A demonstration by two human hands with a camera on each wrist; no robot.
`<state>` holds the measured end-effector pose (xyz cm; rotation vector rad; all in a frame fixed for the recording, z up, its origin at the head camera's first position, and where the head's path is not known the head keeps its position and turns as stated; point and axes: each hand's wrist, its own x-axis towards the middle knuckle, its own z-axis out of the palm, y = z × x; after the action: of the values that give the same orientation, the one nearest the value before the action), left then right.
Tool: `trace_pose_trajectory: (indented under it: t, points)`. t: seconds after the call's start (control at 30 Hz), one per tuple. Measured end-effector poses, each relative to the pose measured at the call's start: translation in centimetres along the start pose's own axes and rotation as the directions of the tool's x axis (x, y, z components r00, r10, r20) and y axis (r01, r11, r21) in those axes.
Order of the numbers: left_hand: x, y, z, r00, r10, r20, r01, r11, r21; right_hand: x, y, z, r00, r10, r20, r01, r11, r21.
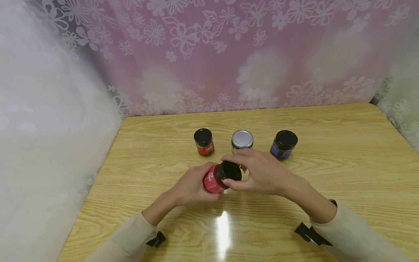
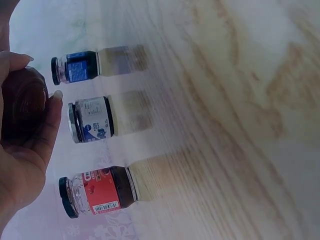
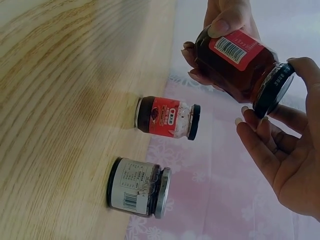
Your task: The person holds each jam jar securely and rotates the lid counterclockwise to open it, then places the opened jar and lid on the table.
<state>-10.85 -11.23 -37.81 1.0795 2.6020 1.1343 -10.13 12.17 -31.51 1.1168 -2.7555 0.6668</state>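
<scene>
Head view: above a wooden table [image 1: 327, 163], the left hand [image 1: 190, 187] wraps the body of a red-labelled jar [image 1: 214, 180] tilted toward the right hand [image 1: 262, 173], whose fingers curl round its black lid [image 1: 230, 171]. Just behind this jar stand three more: red [image 1: 203, 141], silver-lidded [image 1: 242, 141], blue [image 1: 283, 144]. Glass, so likely heavy, rigid, smooth and breakable; best held round the body and lid rim.

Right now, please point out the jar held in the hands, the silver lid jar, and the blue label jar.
held jar [image 1: 212, 181], head view, on its red label.
silver lid jar [image 1: 242, 138], head view, on its lid top.
blue label jar [image 1: 280, 151], head view, on its blue label.
</scene>
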Motion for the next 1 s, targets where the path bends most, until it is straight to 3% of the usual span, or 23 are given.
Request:
trace_pose_trajectory:
  t: [0.57,0.8,1.0]
  points:
    - [0.7,-0.6,-0.5,1.0,-0.001,0.027,0.001,1.0,-0.009,0.3,0.7,0.2,1.0,-0.026,0.009,0.026,1.0,-0.017]
    - [0.4,-1.1,0.0,1.0,-0.015,0.001,0.015,1.0,-0.025,0.2,0.6,0.1,0.994,0.063,0.087,-0.059,0.997,-0.047]
    - [0.2,-1.3,0.1,1.0,-0.023,-0.006,0.022,0.999,-0.043,-0.1,0.6,-0.1,0.981,0.166,0.095,-0.169,0.985,0.021]
